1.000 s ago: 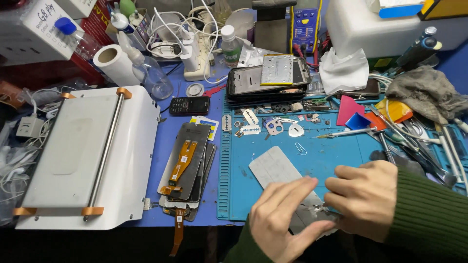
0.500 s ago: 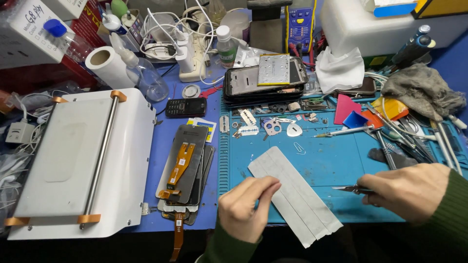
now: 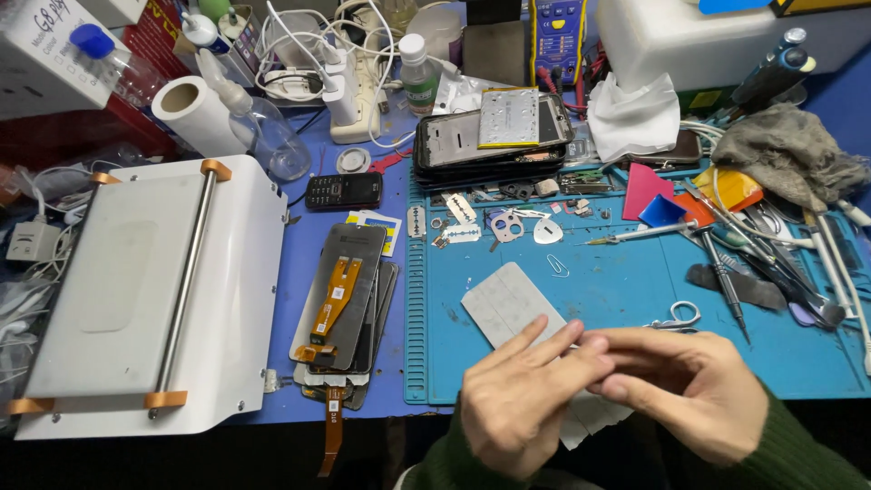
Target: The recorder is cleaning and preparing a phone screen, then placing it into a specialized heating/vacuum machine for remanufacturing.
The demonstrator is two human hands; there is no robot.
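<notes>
Both hands low at centre, over the near edge of the blue work mat [image 3: 635,290]. Left hand [image 3: 522,404] has its fingers stretched out flat across a pale grey rectangular sheet [image 3: 508,304], which lies slantwise on the mat and runs under both hands; a lighter corner of it shows beneath the wrists. Right hand [image 3: 689,395] is loosely curled, its fingertips meeting those of the left just above the sheet. Whether either hand actually pinches the sheet, cannot tell: the contact is hidden by the fingers.

Containers, back of bench:
- Clear round-bellied bottle [image 3: 263,136] with a spout, appears nearly empty, beside a white paper roll [image 3: 195,113].
- Small clear bottle [image 3: 419,77] with white cap and green label, upright near the white power strip [image 3: 349,91]; contents not discernible.
- Clear bottle with blue cap [image 3: 113,63], lying tilted at far left.

Elsewhere: stack of phone screens [image 3: 340,308] face down, orange flex cable on the top one, just left of the mat. White laminating machine [image 3: 150,290] at far left. Small black keypad phone [image 3: 343,191] behind the stack. Small scissors [image 3: 676,318] on the mat, near the right hand.
</notes>
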